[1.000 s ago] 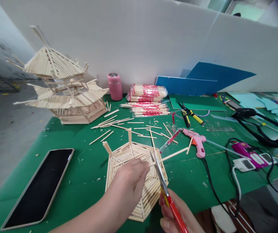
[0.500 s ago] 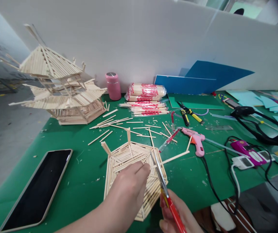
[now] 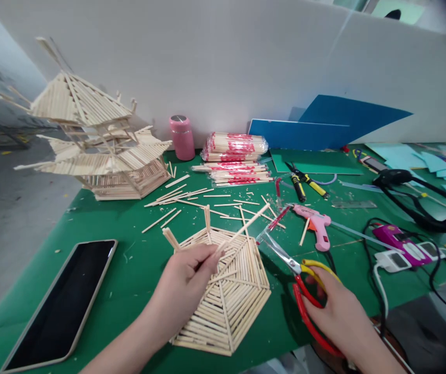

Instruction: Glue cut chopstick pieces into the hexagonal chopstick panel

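Observation:
Between the thumb and fingers of my left hand (image 3: 187,283) is a thin wooden stick (image 3: 248,224), slanting up to the right. Below it lies a flat many-sided panel (image 3: 242,311) made of rows of sticks, with short upright posts (image 3: 207,217) at its far left edge. My right hand (image 3: 338,306) is closed around the red and yellow handles of a pair of scissors (image 3: 285,258). The blades point up and left, just right of the panel, apart from the stick.
A pagoda-like stick model (image 3: 117,166) stands at the back left. Loose sticks (image 3: 192,195) and wrapped stick bundles (image 3: 238,156) lie beyond the panel. A pink glue gun (image 3: 314,223), pliers (image 3: 299,187) and a power strip (image 3: 400,249) are on the right, a phone (image 3: 61,306) on the left.
My right hand has moved the scissors right, away from the stick and panel. My left hand has shifted left and tilted the stick upward, its far end now pointing toward the loose sticks.

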`<state>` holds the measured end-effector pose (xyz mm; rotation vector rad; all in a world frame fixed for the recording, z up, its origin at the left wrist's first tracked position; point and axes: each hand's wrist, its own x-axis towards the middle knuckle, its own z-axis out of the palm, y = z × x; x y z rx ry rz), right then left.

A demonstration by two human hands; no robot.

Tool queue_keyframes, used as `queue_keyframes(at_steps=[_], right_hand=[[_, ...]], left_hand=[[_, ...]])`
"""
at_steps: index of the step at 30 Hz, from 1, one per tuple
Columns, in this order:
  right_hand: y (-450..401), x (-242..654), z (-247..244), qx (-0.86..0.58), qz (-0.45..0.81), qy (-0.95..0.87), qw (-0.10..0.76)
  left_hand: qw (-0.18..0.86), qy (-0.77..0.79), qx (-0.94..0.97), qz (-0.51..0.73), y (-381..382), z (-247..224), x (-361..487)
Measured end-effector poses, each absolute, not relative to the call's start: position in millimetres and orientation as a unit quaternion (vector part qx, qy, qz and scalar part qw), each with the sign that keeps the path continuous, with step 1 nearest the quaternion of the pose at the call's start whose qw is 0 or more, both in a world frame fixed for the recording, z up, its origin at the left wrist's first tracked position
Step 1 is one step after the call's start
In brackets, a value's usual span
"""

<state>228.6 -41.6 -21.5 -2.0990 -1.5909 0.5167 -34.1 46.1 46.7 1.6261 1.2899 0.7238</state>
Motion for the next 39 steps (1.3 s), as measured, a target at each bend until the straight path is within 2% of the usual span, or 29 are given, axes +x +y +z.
queue_keyframes(at_steps=[2,4,8,13,17,22,28,31,33,36,39], right_hand=[[-37.0,245.0,-24.1,-0.745,0.083,-0.644,0.155],[-34.3,248.0,-16.2,-0.716,0.005,-0.684,0.141],[-25.2,216.8,16.6,-0.612,-0.088,-0.752,0.228],[0.6,176.1,28.2,-0.453,-0.021,-0.875,0.169],[12.6,174.1,17.4,-0.403,-0.011,-0.906,0.131],[10.1,169.3,9.2,-0.446,-0.033,-0.878,0.168],[3.9,147.8,1.2,-0.551,0.051,-0.797,0.242],[4.8,148.2,2.8,-0.560,0.091,-0.790,0.233],[6.6,152.2,8.6,-0.522,0.093,-0.825,0.195],[7.1,156.4,21.4,-0.419,0.073,-0.900,0.096],[6.1,157.0,33.5,-0.336,0.049,-0.940,0.023]], left_hand=[[0.521,0.519,0.632,0.246,40.6,35.8,-32.9],[0.577,0.515,0.602,0.198,34.6,26.5,-29.4],[0.661,0.486,0.557,0.128,25.2,18.2,-21.6],[0.716,0.463,0.513,0.099,20.8,21.4,-19.2],[0.744,0.475,0.458,0.107,20.2,23.3,-22.8],[0.764,0.490,0.394,0.145,19.6,19.6,-24.1],[0.827,0.415,0.280,0.255,19.1,7.6,-15.9],[0.813,0.428,0.306,0.248,20.4,6.6,-18.2],[0.775,0.448,0.406,0.187,21.2,9.2,-23.2],[0.614,0.440,0.649,0.089,19.8,14.6,-31.2],[0.455,0.422,0.779,0.093,16.5,20.6,-36.2]])
